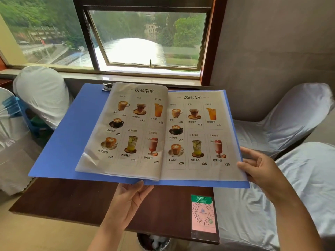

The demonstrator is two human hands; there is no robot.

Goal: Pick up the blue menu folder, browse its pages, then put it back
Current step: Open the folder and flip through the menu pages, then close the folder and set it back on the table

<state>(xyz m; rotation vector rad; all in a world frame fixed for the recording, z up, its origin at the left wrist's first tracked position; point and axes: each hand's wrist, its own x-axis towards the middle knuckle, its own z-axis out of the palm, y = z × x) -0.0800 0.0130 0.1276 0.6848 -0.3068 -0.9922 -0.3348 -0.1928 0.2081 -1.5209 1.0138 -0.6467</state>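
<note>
The person holds the open blue plastic menu folder (68, 134) in the air above the dark brown wooden table (76, 201). The left hand (126, 198) supports its lower edge from below; the right hand (262, 169) pinches the right page corner. I judge browsing is under way; next, that page should be turned leftward.

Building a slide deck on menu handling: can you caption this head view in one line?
Both hands, left hand and right hand, hold the open blue menu folder above a dark wooden table.
</note>
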